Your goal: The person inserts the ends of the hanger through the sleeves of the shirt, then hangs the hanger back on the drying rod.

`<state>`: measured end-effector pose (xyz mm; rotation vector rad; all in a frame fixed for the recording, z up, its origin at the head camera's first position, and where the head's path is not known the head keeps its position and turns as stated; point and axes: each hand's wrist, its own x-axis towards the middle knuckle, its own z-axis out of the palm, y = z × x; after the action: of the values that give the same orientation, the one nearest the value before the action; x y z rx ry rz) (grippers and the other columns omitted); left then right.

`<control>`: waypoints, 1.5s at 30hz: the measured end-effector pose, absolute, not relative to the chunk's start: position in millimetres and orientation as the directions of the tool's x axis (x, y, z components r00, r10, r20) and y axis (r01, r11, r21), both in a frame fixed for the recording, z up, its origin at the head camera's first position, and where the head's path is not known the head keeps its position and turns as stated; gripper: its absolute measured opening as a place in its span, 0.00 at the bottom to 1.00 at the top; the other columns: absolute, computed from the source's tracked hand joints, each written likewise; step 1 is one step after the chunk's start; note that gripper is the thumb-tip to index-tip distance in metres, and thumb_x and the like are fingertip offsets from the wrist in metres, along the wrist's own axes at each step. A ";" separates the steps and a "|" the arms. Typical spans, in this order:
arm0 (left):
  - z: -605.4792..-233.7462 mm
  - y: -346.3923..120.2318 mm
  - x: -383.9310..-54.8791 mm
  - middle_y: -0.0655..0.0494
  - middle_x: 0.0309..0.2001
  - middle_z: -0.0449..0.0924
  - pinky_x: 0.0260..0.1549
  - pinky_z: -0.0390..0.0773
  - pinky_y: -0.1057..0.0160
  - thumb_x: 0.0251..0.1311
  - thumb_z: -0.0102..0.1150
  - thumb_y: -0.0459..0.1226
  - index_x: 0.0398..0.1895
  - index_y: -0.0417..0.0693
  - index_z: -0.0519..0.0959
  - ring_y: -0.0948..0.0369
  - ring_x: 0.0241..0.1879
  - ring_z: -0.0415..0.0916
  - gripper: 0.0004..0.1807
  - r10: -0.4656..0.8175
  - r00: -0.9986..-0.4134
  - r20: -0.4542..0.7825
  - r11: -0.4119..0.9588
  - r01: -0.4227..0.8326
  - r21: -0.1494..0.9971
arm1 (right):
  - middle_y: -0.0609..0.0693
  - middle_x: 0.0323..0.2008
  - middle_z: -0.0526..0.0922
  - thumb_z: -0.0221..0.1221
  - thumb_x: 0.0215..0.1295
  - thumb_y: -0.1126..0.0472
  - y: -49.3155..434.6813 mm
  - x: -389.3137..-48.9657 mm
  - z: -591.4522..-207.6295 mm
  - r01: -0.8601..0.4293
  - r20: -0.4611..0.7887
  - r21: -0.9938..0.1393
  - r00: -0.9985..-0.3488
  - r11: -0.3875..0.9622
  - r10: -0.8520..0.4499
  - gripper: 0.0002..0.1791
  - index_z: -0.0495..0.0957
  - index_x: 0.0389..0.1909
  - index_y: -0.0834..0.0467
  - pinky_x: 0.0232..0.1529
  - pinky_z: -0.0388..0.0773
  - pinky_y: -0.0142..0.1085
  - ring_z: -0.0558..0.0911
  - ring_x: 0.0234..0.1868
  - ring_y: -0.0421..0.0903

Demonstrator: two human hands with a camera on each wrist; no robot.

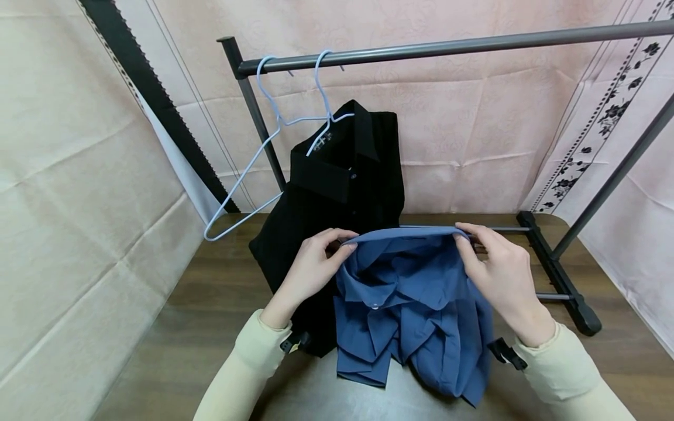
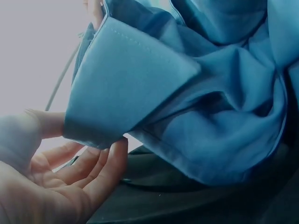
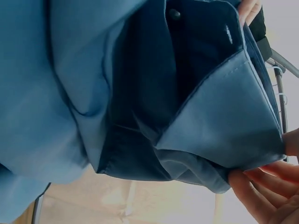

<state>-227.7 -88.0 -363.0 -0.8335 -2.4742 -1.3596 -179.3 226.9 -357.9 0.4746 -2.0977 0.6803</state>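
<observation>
Pinching one blue button-up shirt at either side of its collar, your left hand and right hand were each closed to a thumb-and-finger grip. Shirt hung above the tabletop, before one black collared shirt on a light-blue hanger; second light-blue hanger hung leftward.

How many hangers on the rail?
2: a light-blue hanger leftmost on the grey metal rail; a second hanger beside it, partly inside the black collared shirt. None look hidden.
</observation>
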 end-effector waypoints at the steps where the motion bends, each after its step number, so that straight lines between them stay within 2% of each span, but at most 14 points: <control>1: -362.4 -88.5 -228.0 0.58 0.43 0.82 0.32 0.77 0.63 0.72 0.58 0.38 0.53 0.48 0.83 0.63 0.36 0.75 0.11 0.376 -0.820 0.431 0.423 0.566 0.708 | 0.57 0.37 0.88 0.65 0.63 0.70 227.1 -179.1 -356.7 -0.552 0.823 -0.292 -0.562 0.781 -0.089 0.15 0.85 0.50 0.62 0.39 0.68 0.16 0.85 0.32 0.48; 5: -361.2 -88.9 -228.4 0.57 0.42 0.81 0.27 0.75 0.64 0.73 0.57 0.37 0.51 0.48 0.84 0.63 0.34 0.74 0.10 0.348 -0.812 0.468 0.454 0.583 0.674 | 0.57 0.37 0.88 0.63 0.65 0.70 227.5 -177.9 -352.7 -0.542 0.815 -0.287 -0.571 0.790 -0.096 0.15 0.84 0.52 0.62 0.39 0.67 0.15 0.86 0.31 0.50; 8: -360.8 -87.9 -227.8 0.56 0.42 0.83 0.25 0.74 0.64 0.73 0.57 0.37 0.51 0.47 0.84 0.63 0.30 0.74 0.10 0.325 -0.805 0.497 0.489 0.592 0.640 | 0.57 0.37 0.88 0.62 0.65 0.70 227.6 -177.0 -350.9 -0.534 0.816 -0.271 -0.569 0.801 -0.102 0.15 0.84 0.52 0.62 0.33 0.74 0.26 0.86 0.29 0.50; 11: -360.2 -85.9 -226.8 0.54 0.45 0.85 0.28 0.76 0.64 0.73 0.57 0.37 0.50 0.45 0.85 0.64 0.27 0.74 0.10 0.301 -0.794 0.528 0.535 0.599 0.596 | 0.57 0.36 0.88 0.63 0.65 0.70 227.5 -175.9 -349.6 -0.528 0.818 -0.246 -0.564 0.813 -0.118 0.15 0.84 0.52 0.61 0.28 0.76 0.38 0.85 0.26 0.50; 13: -359.3 -84.7 -225.1 0.53 0.44 0.86 0.28 0.76 0.64 0.73 0.58 0.37 0.48 0.44 0.86 0.64 0.24 0.73 0.10 0.286 -0.784 0.552 0.555 0.605 0.572 | 0.57 0.35 0.88 0.63 0.65 0.70 227.5 -175.2 -349.2 -0.528 0.816 -0.236 -0.563 0.816 -0.128 0.15 0.84 0.52 0.61 0.27 0.77 0.39 0.85 0.26 0.49; 19: -356.8 -82.3 -222.0 0.52 0.39 0.87 0.22 0.73 0.64 0.73 0.56 0.35 0.46 0.41 0.85 0.64 0.19 0.70 0.10 0.258 -0.766 0.588 0.523 0.623 0.582 | 0.55 0.32 0.87 0.64 0.64 0.71 227.7 -174.9 -349.5 -0.534 0.818 -0.244 -0.562 0.810 -0.124 0.12 0.85 0.48 0.63 0.25 0.73 0.32 0.81 0.22 0.45; 25: -355.8 -79.9 -221.2 0.54 0.34 0.85 0.25 0.73 0.63 0.75 0.54 0.36 0.44 0.42 0.84 0.64 0.24 0.72 0.10 0.228 -0.740 0.633 0.503 0.646 0.574 | 0.49 0.23 0.79 0.65 0.64 0.71 227.5 -175.4 -347.6 -0.534 0.807 -0.271 -0.579 0.801 -0.113 0.09 0.85 0.44 0.62 0.23 0.62 0.28 0.68 0.19 0.39; 30: -356.9 -81.8 -220.9 0.53 0.33 0.83 0.26 0.73 0.62 0.76 0.52 0.37 0.43 0.42 0.82 0.62 0.25 0.73 0.10 0.210 -0.681 0.702 0.520 0.686 0.510 | 0.47 0.24 0.79 0.64 0.65 0.71 227.9 -175.6 -346.6 -0.550 0.797 -0.269 -0.588 0.791 -0.138 0.11 0.84 0.47 0.59 0.22 0.62 0.29 0.68 0.19 0.39; 34: -356.6 -86.2 -220.5 0.51 0.35 0.83 0.26 0.74 0.62 0.75 0.53 0.36 0.44 0.41 0.82 0.62 0.26 0.74 0.09 0.225 -0.635 0.739 0.522 0.719 0.459 | 0.46 0.25 0.80 0.65 0.61 0.73 231.9 -175.8 -343.8 -0.602 0.796 -0.243 -0.572 0.760 -0.199 0.16 0.80 0.49 0.59 0.22 0.64 0.27 0.69 0.19 0.37; 37: -356.5 -89.4 -220.9 0.52 0.37 0.84 0.29 0.77 0.61 0.75 0.54 0.36 0.44 0.41 0.82 0.62 0.29 0.76 0.09 0.249 -0.611 0.752 0.520 0.739 0.428 | 0.49 0.28 0.85 0.66 0.58 0.76 236.2 -176.2 -341.1 -0.634 0.796 -0.229 -0.559 0.739 -0.233 0.17 0.76 0.47 0.61 0.23 0.67 0.26 0.73 0.21 0.37; 40: -357.6 -91.9 -221.0 0.52 0.37 0.83 0.30 0.78 0.61 0.74 0.54 0.34 0.45 0.41 0.81 0.62 0.29 0.76 0.08 0.274 -0.590 0.759 0.511 0.758 0.405 | 0.49 0.27 0.83 0.66 0.57 0.78 239.3 -177.6 -341.1 -0.647 0.794 -0.220 -0.554 0.730 -0.252 0.17 0.73 0.43 0.63 0.22 0.66 0.26 0.71 0.20 0.37; 42: -358.9 -93.1 -221.3 0.53 0.35 0.82 0.27 0.76 0.62 0.74 0.54 0.33 0.47 0.41 0.78 0.63 0.26 0.74 0.06 0.292 -0.581 0.760 0.505 0.768 0.393 | 0.48 0.26 0.81 0.65 0.60 0.76 241.1 -178.5 -343.3 -0.653 0.795 -0.211 -0.547 0.728 -0.260 0.14 0.72 0.42 0.63 0.21 0.65 0.26 0.69 0.19 0.36; 44: -360.6 -94.3 -221.4 0.53 0.32 0.78 0.23 0.72 0.64 0.74 0.54 0.32 0.48 0.41 0.74 0.63 0.23 0.70 0.05 0.318 -0.565 0.761 0.500 0.782 0.372 | 0.48 0.26 0.79 0.61 0.70 0.69 242.5 -179.3 -346.4 -0.665 0.799 -0.191 -0.532 0.722 -0.279 0.06 0.73 0.41 0.63 0.21 0.64 0.27 0.67 0.19 0.36; 45: -361.8 -95.0 -221.4 0.53 0.31 0.76 0.22 0.71 0.64 0.73 0.53 0.30 0.49 0.41 0.72 0.62 0.23 0.68 0.06 0.337 -0.557 0.759 0.497 0.790 0.359 | 0.49 0.27 0.79 0.57 0.74 0.65 243.3 -179.4 -348.1 -0.674 0.801 -0.179 -0.523 0.717 -0.292 0.05 0.74 0.40 0.63 0.22 0.65 0.27 0.68 0.20 0.36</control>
<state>-221.4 -95.0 -361.8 -0.9216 -2.1226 -0.9476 -179.4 243.3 -348.1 0.7301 -2.1266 0.6136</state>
